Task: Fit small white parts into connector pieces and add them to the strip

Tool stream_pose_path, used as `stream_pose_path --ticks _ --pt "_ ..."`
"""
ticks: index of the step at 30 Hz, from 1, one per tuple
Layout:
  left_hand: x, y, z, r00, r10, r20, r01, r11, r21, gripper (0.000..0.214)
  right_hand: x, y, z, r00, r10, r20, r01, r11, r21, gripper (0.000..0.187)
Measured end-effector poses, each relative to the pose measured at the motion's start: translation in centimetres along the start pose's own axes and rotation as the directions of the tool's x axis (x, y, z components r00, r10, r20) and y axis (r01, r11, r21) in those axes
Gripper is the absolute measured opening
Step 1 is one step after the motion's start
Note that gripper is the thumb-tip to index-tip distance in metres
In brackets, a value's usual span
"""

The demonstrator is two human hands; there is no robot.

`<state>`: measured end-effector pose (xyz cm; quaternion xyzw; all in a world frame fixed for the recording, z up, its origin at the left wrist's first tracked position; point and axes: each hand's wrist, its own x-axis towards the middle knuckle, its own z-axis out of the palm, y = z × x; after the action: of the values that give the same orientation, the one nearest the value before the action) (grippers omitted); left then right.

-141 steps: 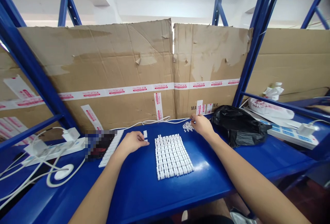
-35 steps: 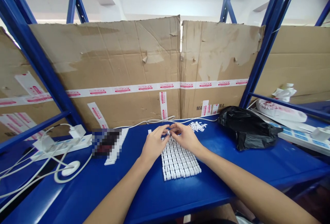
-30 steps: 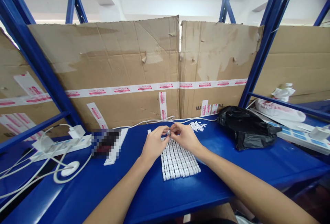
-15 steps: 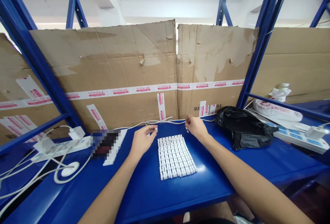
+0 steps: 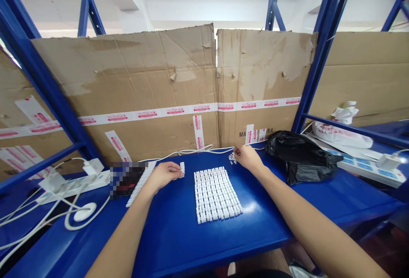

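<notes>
A block of white plastic parts, set in neat rows, lies on the blue shelf in front of me. My left hand rests on the shelf left of the block, fingers curled, next to a small white piece. My right hand reaches to the back, fingers pinched at a heap of tiny white parts. What the pinch holds is too small to name.
A crumpled black plastic bag lies to the right. White power strips with plugs and cables lie to the left, another strip at far right. Taped cardboard sheets wall the back. A white strip lies beside a blurred dark object.
Both hands met over the far edge of the block a second ago. They have since parted: the left went down to the shelf at the left, the right back to the heap.
</notes>
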<state>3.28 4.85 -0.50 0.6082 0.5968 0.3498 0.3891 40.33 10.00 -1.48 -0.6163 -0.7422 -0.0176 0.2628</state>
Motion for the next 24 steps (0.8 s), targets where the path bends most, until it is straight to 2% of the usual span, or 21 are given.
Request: stream_pose_path --ticks 4,8,10,15,19,22,24 --pt "0.9 -1.0 -0.2 0.995 0.021 -0.096 -0.003 0.984 0.179 0.041 -0.1 -0.1 -0.1 1.0 0.002 0.014 -0.002 1.0 0.004 0.015" --pt "1.0 -1.0 -0.4 0.978 0.072 -0.197 -0.003 0.944 0.33 0.045 -0.1 -0.1 -0.1 1.0 0.001 0.014 -0.001 1.0 0.01 0.016" --pt "0.9 -0.8 -0.4 0.977 0.071 -0.202 -0.001 0.945 0.327 0.048 -0.1 -0.1 -0.1 1.0 0.005 0.019 -0.005 1.0 0.011 0.016" --pt "0.9 -0.7 0.2 0.982 0.061 -0.178 -0.025 0.98 0.197 0.044 -0.1 0.0 -0.2 0.999 0.032 0.023 -0.032 0.999 -0.022 0.016" --pt "1.1 -0.8 0.3 0.977 0.086 -0.195 -0.051 0.982 0.181 0.042 -0.3 0.1 -0.6 0.997 0.075 0.007 -0.074 0.994 -0.076 0.015" --pt "1.0 -0.6 -0.3 0.975 0.092 -0.202 -0.043 0.971 0.234 0.042 -0.5 -0.2 -0.7 0.998 0.055 -0.02 -0.057 0.995 -0.086 0.014" --pt "1.0 -0.4 -0.8 0.965 0.112 -0.237 -0.03 0.946 0.323 0.035 -0.6 -0.6 -0.7 0.999 0.026 -0.022 -0.028 0.996 -0.08 0.014"
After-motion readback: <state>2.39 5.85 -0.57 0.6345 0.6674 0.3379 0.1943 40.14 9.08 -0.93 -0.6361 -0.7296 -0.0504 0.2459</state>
